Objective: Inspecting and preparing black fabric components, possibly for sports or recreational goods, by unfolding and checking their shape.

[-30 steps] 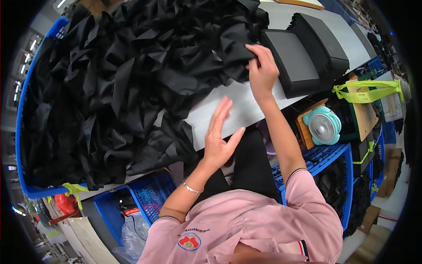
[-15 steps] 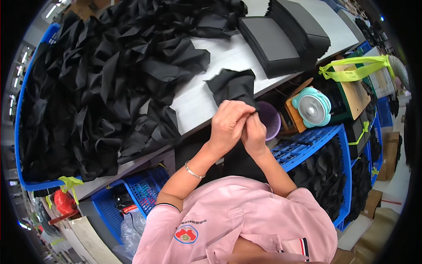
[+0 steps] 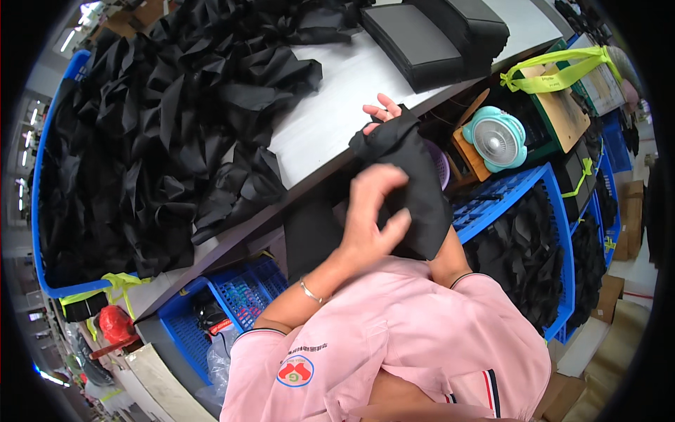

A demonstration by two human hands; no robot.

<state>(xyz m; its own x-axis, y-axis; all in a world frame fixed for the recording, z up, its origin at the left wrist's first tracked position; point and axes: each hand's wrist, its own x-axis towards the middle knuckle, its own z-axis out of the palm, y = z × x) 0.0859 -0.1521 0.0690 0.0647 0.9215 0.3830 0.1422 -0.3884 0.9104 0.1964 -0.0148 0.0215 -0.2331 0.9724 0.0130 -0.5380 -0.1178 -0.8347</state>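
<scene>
Tabletop (image 3: pixel 316 133), fan (image 3: pixel 496 141) near black cloth (image 3: pixel 420 176)

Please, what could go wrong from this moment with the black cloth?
The left hand is close to the black cloth piece, so the bracelet on its wrist might snag it. That piece covers part of the right hand, so the cloth could slip or twist. The cloth pile reaches the table's edge, so brushing past might pull pieces down.
</scene>
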